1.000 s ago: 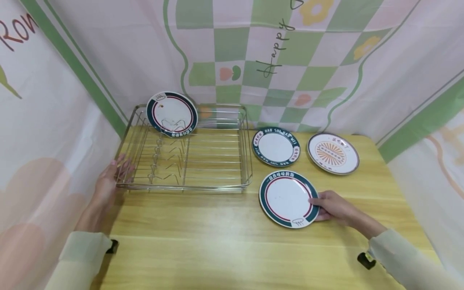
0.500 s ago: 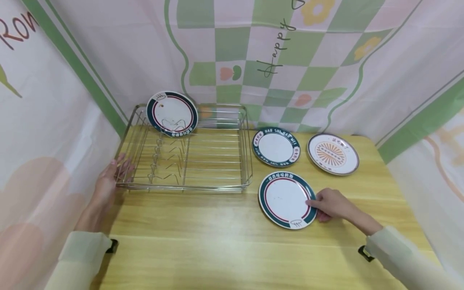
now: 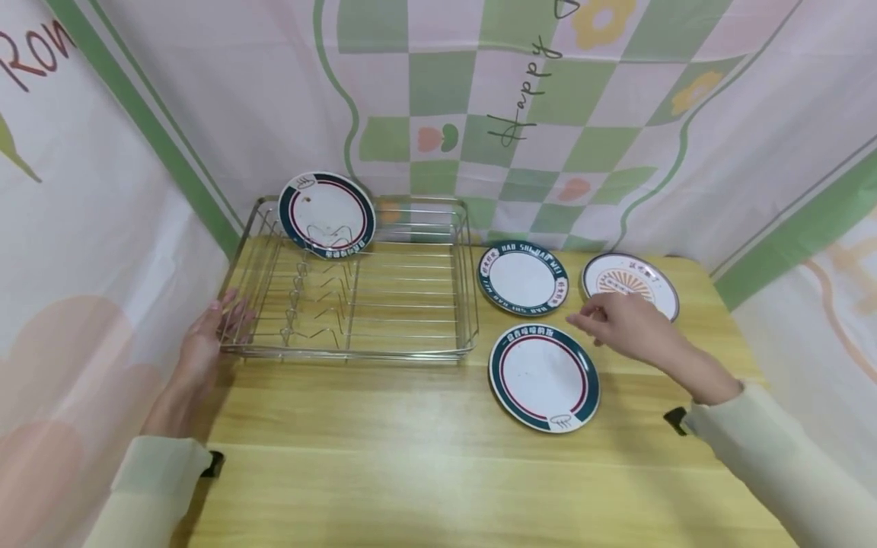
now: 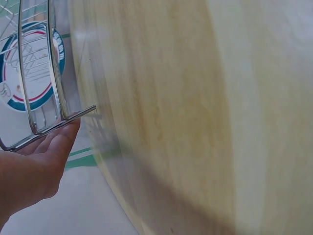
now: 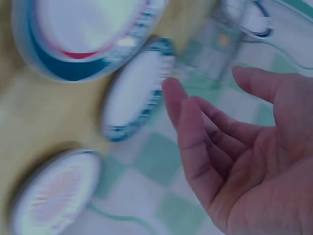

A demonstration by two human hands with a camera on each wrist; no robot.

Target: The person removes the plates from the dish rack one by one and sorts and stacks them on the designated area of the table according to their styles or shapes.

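My left hand [image 3: 199,346] rests its straight fingers against the left side of a metal wire dish rack [image 3: 356,355]; the left wrist view shows the fingers along its corner wire. A white plate with a dark green rim [image 3: 325,205] leans upright in the rack's back left slots. My right hand [image 3: 633,327], holding nothing, hovers above the table with fingers loosely bent and thumb apart from them. It partly covers a sunburst-patterned plate [image 3: 633,270] in the head view. Just in front of it lies a green-rimmed plate with a red ring [image 3: 544,373].
A lettered green-rimmed plate [image 3: 523,278] lies right of the rack, near the back. Printed curtains [image 3: 438,91] hang behind and on both sides of the wooden table [image 3: 384,457].
My right hand has let go of the red-ringed plate, which lies on the table, and moved up and back toward the sunburst plate. My left hand has stayed at the rack.
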